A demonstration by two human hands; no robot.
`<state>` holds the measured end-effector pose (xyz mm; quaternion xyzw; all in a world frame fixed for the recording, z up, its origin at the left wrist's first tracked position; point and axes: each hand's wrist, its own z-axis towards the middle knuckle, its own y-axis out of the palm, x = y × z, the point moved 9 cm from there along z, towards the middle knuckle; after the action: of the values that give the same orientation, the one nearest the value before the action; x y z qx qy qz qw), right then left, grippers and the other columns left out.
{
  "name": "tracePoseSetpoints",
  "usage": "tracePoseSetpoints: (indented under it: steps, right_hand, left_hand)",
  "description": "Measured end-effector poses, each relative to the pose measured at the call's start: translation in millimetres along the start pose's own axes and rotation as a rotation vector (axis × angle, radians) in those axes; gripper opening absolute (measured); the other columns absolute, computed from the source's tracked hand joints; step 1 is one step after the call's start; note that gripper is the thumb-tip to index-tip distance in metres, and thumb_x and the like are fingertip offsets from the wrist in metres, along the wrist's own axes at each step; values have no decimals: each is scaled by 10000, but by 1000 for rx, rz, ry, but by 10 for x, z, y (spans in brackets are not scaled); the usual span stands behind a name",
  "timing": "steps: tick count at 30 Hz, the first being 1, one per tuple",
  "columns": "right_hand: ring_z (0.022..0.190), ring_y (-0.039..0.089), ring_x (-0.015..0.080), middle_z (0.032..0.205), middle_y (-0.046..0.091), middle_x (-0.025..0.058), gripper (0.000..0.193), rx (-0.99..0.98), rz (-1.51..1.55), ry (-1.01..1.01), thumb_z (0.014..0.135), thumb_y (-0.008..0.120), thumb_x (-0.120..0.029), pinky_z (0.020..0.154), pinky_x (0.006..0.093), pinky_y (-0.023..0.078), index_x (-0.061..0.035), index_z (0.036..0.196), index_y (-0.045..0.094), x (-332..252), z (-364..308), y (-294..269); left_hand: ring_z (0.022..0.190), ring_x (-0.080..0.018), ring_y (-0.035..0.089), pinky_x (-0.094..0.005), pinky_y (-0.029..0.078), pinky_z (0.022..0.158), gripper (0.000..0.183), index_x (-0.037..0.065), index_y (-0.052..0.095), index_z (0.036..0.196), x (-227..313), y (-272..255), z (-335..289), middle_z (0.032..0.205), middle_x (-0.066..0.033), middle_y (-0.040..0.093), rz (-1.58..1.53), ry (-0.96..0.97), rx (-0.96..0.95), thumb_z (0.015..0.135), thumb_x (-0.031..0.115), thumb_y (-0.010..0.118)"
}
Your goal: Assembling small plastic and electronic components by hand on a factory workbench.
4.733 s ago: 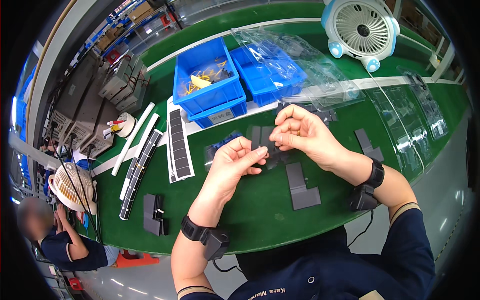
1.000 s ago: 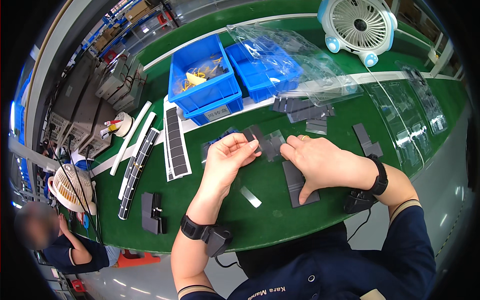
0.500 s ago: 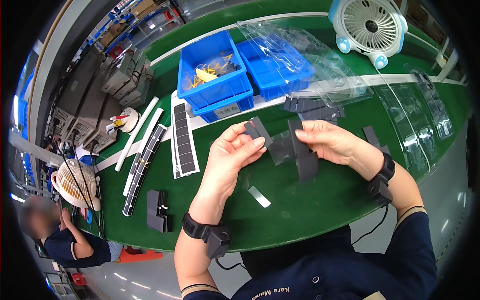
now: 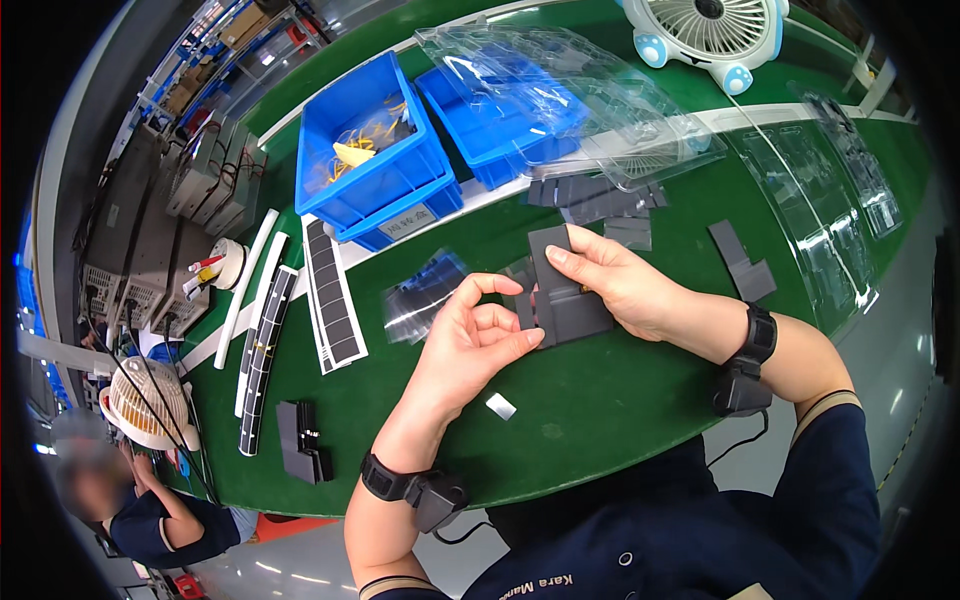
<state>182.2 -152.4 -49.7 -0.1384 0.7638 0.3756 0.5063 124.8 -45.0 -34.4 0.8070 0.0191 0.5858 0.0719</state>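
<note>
Near the middle of the green table, my right hand (image 4: 625,285) pinches a flat black L-shaped piece (image 4: 580,318), thumb on top and fingers behind. My left hand (image 4: 475,335) is closed at that piece's left edge, with a narrow dark strip (image 4: 525,310) between thumb and fingers. The strip meets or overlaps the piece; whether they are joined I cannot tell. A small whitish tab (image 4: 501,405) lies on the table below my hands. Beside my left hand rest clear film sheets (image 4: 428,297).
Blue bins (image 4: 375,150) stand at the back, one holding yellow wires. Clear plastic trays (image 4: 610,110) lean over another bin. Black pieces lie at right (image 4: 742,262) and left (image 4: 300,440). Black-and-white strips (image 4: 335,300) lie left. A fan (image 4: 712,25) stands far right; a person sits far left.
My hands have come together, bringing the strip in my left hand up against the black piece in my right. The black piece has turned. The whole view has shifted slightly.
</note>
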Motion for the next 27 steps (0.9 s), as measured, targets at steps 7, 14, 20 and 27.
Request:
tracePoseSetpoints:
  steps: [7, 14, 20, 27]
  right_hand:
    - [891, 578, 77, 1009, 587, 17, 264, 6, -12, 8, 982, 436, -248, 775, 251, 515, -77, 1177, 483, -11, -30, 33]
    - [833, 568, 78, 964, 582, 20, 251, 64, -17, -22, 979, 441, -253, 706, 231, 504, -63, 1133, 498, 8, -6, -5]
    - [840, 563, 76, 962, 579, 12, 249, 74, 1, -31, 980, 440, -245, 726, 235, 496, -66, 1141, 501, -27, -8, -7]
    - [853, 564, 78, 966, 579, 14, 251, 77, 1, -37, 980, 440, -240, 735, 237, 496, -66, 1149, 502, -30, -6, -7]
  left_hand:
    - [771, -150, 653, -250, 539, 727, 403, 50, 461, 1110, -62, 6, 9, 756, 2, 585, -78, -15, -33, 779, -61, 663]
    - [769, -122, 643, -222, 501, 726, 409, 40, 459, 1101, -64, 1, 4, 751, 2, 576, -71, -33, -22, 770, -53, 680]
    - [741, -75, 611, -201, 494, 717, 408, 46, 466, 1090, -52, 8, 15, 754, 7, 576, -72, -16, -29, 764, -55, 688]
    - [753, -86, 620, -199, 493, 714, 414, 43, 463, 1092, -38, 15, 8, 762, -7, 589, -75, -16, -19, 761, -56, 690]
